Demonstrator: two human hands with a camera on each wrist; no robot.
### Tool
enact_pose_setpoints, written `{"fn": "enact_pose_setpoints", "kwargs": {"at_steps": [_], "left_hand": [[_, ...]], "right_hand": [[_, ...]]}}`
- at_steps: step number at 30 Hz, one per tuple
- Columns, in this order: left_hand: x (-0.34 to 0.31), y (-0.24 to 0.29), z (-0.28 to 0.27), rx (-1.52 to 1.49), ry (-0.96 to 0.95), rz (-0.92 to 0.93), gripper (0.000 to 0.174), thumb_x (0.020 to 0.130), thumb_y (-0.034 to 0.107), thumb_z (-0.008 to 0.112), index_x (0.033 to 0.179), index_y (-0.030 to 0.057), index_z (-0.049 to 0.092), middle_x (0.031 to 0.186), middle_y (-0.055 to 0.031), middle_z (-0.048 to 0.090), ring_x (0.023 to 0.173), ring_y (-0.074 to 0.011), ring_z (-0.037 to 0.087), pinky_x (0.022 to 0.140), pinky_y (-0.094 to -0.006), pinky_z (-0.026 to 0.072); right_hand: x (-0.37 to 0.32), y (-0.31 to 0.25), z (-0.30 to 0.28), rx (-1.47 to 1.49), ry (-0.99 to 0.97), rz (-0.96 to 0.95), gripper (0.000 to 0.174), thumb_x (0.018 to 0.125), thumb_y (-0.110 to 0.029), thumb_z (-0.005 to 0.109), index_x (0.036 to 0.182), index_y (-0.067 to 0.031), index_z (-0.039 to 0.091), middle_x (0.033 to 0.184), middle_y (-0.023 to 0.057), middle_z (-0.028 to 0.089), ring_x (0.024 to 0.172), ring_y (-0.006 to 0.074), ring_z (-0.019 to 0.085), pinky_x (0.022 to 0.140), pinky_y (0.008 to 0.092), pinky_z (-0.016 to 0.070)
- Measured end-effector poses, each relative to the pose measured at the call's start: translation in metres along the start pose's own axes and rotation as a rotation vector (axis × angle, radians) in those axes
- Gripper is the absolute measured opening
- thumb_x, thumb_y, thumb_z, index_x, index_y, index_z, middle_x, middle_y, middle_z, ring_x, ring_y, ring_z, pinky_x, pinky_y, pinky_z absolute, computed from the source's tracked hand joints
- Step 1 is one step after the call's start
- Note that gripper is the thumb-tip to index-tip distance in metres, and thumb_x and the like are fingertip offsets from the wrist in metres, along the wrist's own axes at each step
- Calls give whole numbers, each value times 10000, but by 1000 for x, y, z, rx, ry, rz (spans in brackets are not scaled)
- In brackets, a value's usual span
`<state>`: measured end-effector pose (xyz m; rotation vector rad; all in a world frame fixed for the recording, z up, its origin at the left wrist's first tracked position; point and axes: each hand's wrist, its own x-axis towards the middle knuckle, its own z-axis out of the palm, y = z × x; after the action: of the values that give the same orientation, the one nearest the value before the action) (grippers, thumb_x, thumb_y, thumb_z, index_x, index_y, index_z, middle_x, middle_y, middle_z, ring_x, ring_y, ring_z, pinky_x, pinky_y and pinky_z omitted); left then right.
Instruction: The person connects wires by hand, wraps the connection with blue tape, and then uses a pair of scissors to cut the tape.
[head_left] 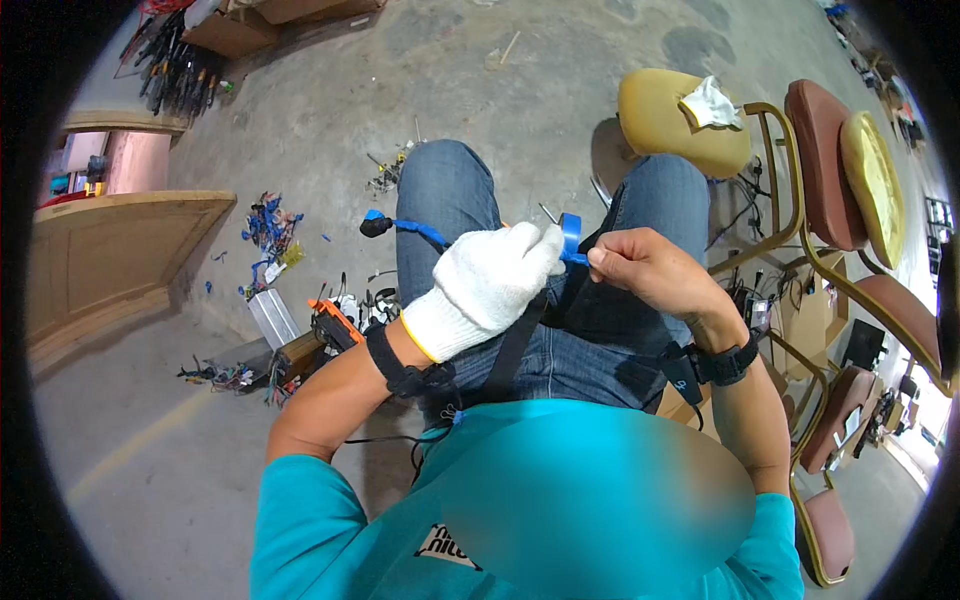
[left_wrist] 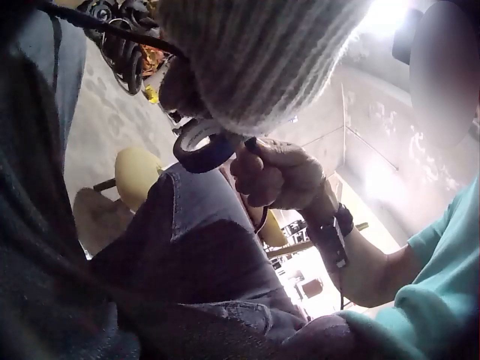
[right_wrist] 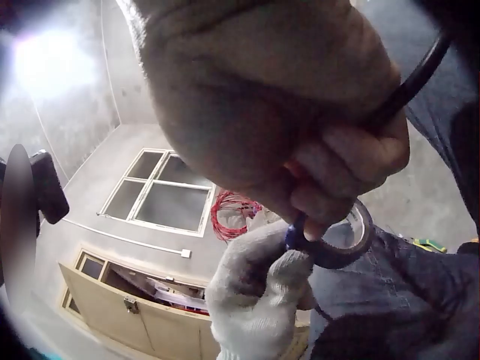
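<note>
One tape roll [head_left: 571, 240] half-hidden | left hand [head_left: 490, 285] pinches | right hand [head_left: 645, 270] grips cable [head_left: 420, 232]

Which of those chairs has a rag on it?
The yellow seat nearest the person: a white cloth lies on it; the other chairs show none.

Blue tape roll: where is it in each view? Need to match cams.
Head: blue tape roll at centre, between left hand and right hand.
Left wrist: upper centre-left, under the gloved left hand.
Right wrist: right of centre, below the right hand's fingers, which grip a black cable.
Shared landmark: the white-gloved left hand holding the roll.
</note>
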<state>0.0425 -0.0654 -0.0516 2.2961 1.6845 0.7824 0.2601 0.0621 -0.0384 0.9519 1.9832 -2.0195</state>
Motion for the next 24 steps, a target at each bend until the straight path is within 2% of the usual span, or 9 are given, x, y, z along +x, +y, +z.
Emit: {"fn": "enact_pose_setpoints", "kwargs": {"at_steps": [3,5,8,12,16,19,24], "left_hand": [[0,-2,1,-10,-8,20,405,787,89,793,1164,13,668,808,-93,624,635,-265,666,522,-371,515],[-1,-5,3,-13,-13,27,401,784,84,792,1157,8,667,803,-91,622,633,-263,666,522,-371,515],[-1,-5,6,-67,-11,43,392,791,84,788,1159,23,668,794,-83,612,631,-264,663,528,-370,517],[-1,0,3,-44,-85,-44,259,868,154,759,1099,71,674,805,-86,619,648,-285,671,545,-377,524],[-7,5,2,-17,-210,-156,175,931,219,722,1050,101,671,835,-100,641,687,-312,687,573,-407,533],[-6,3,0,-154,-213,-212,164,928,213,725,1025,88,681,838,-113,664,734,-349,698,615,-437,536],[-1,1,-2,-326,-235,-303,162,946,200,705,980,42,697,846,-158,695,782,-390,695,667,-431,536]], "right_hand": [[1,0,2,9,14,-10,377,1090,-339,549,886,-40,653,698,-73,486,630,41,395,580,237,333],[-2,-7,1,46,-23,39,407,1068,-371,579,880,-24,680,714,-42,568,661,73,480,605,274,395],[4,-4,0,131,-131,65,408,1065,-395,586,900,-37,689,724,-49,585,657,64,487,597,257,385],[10,-5,-6,88,-194,89,362,1056,-367,615,901,-46,682,729,-67,567,657,56,467,597,249,376],[13,8,0,185,-121,30,265,1035,-280,660,895,-55,671,734,-88,538,667,46,446,605,246,375],[11,7,1,195,-112,36,230,1023,-251,680,891,-63,668,742,-88,538,685,44,455,620,239,382],[10,4,1,205,-138,43,233,1028,-253,674,896,-61,667,751,-76,548,696,47,476,630,234,388]]}}
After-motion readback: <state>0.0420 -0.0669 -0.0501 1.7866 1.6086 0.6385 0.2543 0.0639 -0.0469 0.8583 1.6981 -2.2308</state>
